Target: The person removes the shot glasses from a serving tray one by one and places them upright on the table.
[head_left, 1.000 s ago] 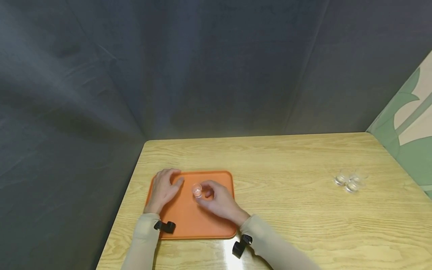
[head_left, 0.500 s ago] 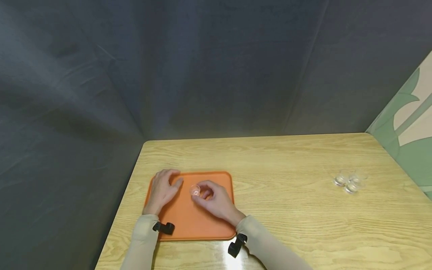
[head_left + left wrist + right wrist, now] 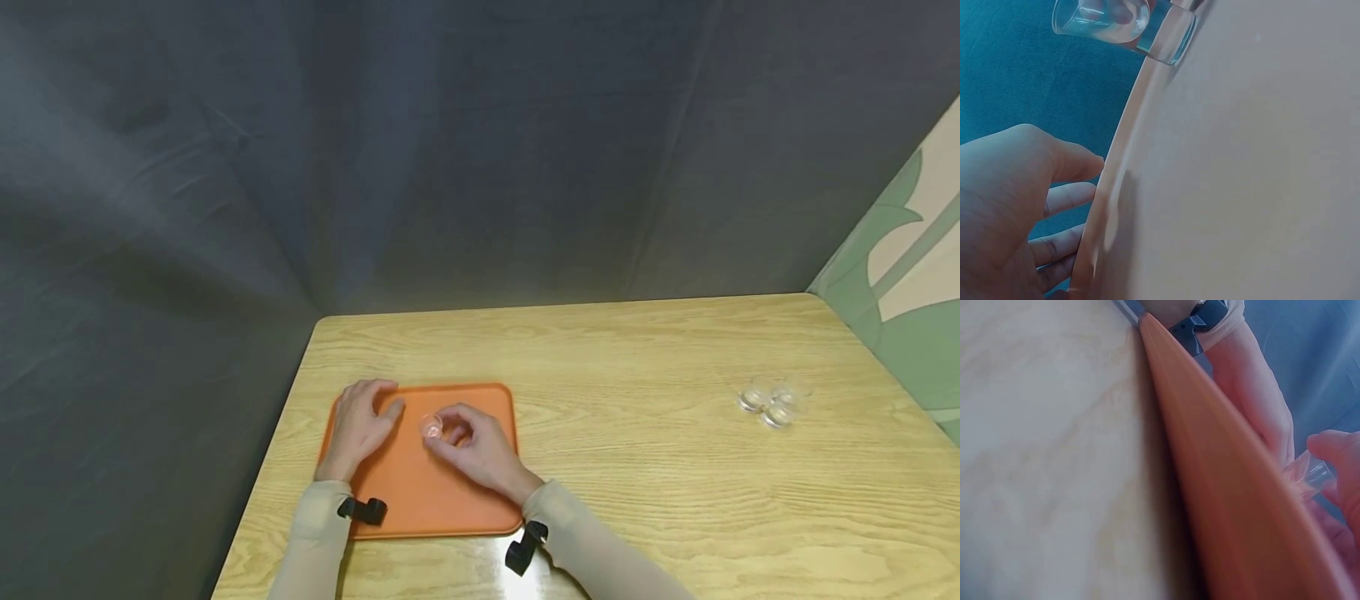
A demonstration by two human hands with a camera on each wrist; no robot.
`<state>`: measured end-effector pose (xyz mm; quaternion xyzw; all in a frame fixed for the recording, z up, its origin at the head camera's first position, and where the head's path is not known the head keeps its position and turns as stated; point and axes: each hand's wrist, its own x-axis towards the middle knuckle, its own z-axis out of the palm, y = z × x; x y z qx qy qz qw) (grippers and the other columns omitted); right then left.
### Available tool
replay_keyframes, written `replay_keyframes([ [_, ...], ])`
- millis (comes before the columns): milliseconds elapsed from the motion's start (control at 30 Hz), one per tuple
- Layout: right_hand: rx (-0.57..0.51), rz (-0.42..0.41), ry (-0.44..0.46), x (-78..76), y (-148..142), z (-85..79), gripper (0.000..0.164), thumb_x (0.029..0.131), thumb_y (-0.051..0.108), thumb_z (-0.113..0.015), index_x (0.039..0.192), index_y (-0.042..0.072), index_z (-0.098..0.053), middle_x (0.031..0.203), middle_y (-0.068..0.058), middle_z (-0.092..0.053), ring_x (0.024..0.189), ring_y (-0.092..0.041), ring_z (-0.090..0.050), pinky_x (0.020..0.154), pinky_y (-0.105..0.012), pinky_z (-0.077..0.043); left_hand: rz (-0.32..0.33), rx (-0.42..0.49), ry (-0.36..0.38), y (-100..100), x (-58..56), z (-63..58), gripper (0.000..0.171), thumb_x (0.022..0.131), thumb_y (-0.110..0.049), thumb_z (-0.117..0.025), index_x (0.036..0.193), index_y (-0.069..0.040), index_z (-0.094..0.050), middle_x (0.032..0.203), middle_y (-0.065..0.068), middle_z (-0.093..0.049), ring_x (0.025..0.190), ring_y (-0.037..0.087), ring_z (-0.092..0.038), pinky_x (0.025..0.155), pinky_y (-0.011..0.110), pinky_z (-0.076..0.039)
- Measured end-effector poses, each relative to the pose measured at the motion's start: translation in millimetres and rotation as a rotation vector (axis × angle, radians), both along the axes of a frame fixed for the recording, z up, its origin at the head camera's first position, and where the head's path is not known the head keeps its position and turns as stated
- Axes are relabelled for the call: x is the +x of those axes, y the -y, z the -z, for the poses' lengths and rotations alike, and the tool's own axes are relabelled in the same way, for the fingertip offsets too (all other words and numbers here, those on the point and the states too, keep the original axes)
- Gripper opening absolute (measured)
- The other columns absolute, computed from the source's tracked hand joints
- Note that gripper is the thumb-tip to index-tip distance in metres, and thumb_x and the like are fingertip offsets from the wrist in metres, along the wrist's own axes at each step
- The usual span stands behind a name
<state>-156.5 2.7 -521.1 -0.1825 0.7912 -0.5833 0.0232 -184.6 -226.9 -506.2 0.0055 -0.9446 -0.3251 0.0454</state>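
Note:
My right hand holds a small clear glass over the middle of the orange tray, with thumb and fingers at its right side. The left wrist view shows this glass upright with its thick base on or just above the tray; I cannot tell whether it touches. Fingers of the right hand also grip it in the right wrist view. My left hand lies over the tray's left edge, fingers loosely bent and thumb apart, with nothing in it.
Several similar clear glasses stand close together on the right part of the wooden table. A dark curtain hangs behind and to the left. A green and pale patterned panel borders the right side.
My right hand has shifted slightly left over the tray with the glass in its grip. The left hand keeps its place at the tray's edge. The far glasses stay put.

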Motion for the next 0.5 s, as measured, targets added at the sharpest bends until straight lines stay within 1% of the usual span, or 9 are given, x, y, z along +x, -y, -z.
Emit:
replay_keyframes([
  [233, -0.029, -0.008, 0.01, 0.0, -0.2, 1.6, 0.03, 0.09, 0.026, -0.086, 0.117, 0.016, -0.077, 0.09, 0.001, -0.074, 0.077, -0.005, -0.065, 0.068, -0.019, -0.054, -0.003, -0.002, 0.006, 1.1, 0.2, 1.7, 0.038, 0.102, -0.03, -0.071, 0.135, -0.011, -0.071, 0.143, 0.015, -0.064, 0.14, 0.038, -0.049, 0.119, 0.058, -0.038],
  [500, -0.047, 0.01, -0.022, -1.3, -3.1, 1.4, 0.029, 0.089, 0.024, -0.086, 0.114, 0.013, -0.078, 0.085, -0.001, -0.074, 0.074, -0.004, -0.066, 0.066, -0.019, -0.054, 0.011, 0.005, -0.018, 0.9, -1.2, 1.7, 0.037, 0.102, -0.029, -0.071, 0.134, -0.01, -0.072, 0.141, 0.016, -0.065, 0.138, 0.039, -0.051, 0.118, 0.058, -0.037],
])
